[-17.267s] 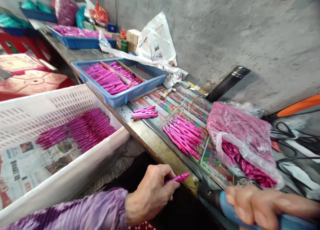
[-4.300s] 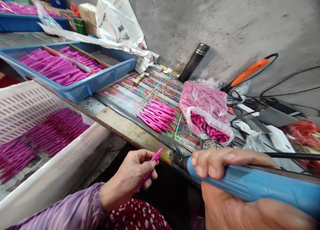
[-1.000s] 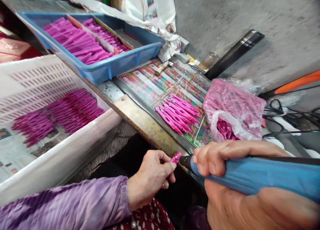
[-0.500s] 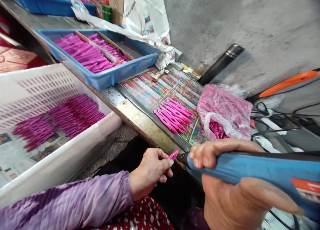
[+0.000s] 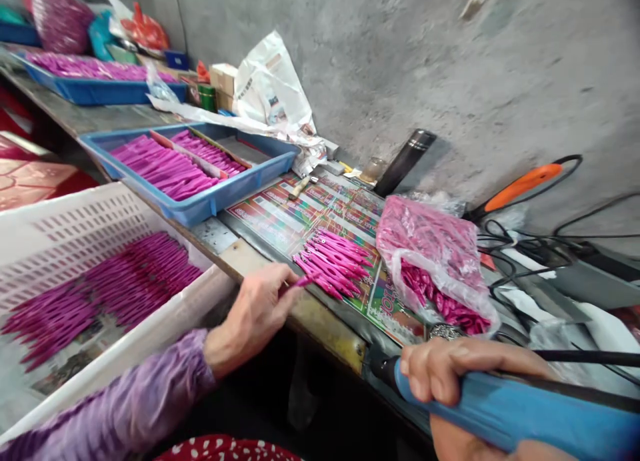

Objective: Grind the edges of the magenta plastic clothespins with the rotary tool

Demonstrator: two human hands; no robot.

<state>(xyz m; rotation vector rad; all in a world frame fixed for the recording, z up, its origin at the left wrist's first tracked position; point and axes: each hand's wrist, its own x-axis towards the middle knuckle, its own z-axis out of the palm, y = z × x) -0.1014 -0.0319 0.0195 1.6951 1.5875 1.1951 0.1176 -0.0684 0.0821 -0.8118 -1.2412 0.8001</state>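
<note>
My left hand [image 5: 255,314] pinches a slim pink plastic piece [image 5: 306,281] at the bench edge. The tip of that piece points toward a row of similar pink pieces [image 5: 333,261] on a printed sheet; whether it touches them I cannot tell. In my right hand [image 5: 465,374] is a blue electric screwdriver [image 5: 520,407], gripped around its body. Its black nose [image 5: 383,367] points left, apart from the left hand, near the bench's front edge. The screwdriver's bit cannot be made out.
A white crate [image 5: 115,344] of pink pieces stands at the left. Behind it sits a divided blue tray [image 5: 215,197] of more. An open plastic bag [image 5: 425,237] of small pink parts lies beside the row. Black cables [image 5: 525,247] and an orange-handled tool [image 5: 525,186] are at the right.
My left hand has moved left and away from the screwdriver's nose, with the pink piece still in it. The screwdriver sits lower. The whole view has shifted, showing more of the wall.
</note>
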